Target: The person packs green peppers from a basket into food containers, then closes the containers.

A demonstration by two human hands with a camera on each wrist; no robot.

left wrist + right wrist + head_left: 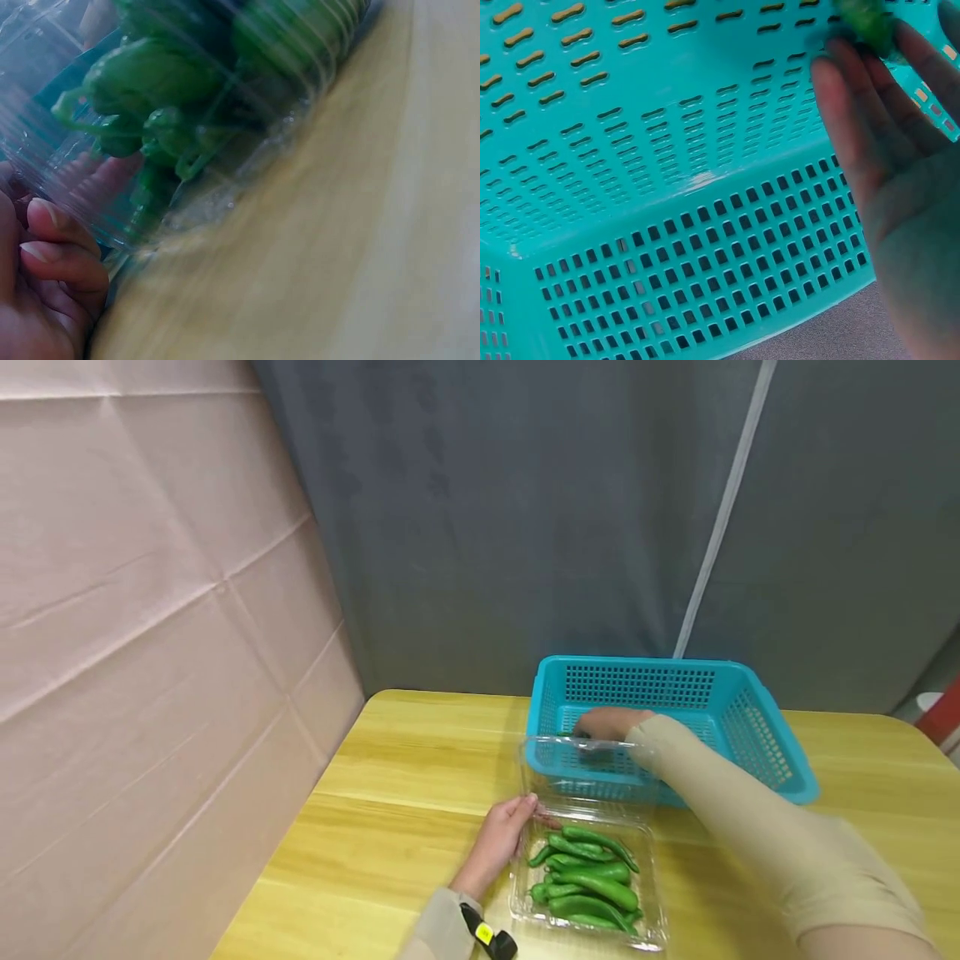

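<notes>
My left hand (501,837) grips the left edge of a clear plastic clamshell container (651,927), close to its hinge. In the left wrist view its curled fingers (71,262) lie against the plastic wall. Several green chili peppers (592,881) lie in the container's base, and the lid (585,806) stands raised behind them, overlapping the blue basket (787,760). My right hand (611,723) reaches down into that basket. Seen from the right wrist, its fairly straight, spread fingers are right at a green chili pepper (866,21) on the basket floor.
All this stands on a yellow wood-grain table (360,793). A grey curtain (480,527) hangs behind it, and a pale pink sheet (150,652) covers the left side. The basket's raised rim surrounds my right hand.
</notes>
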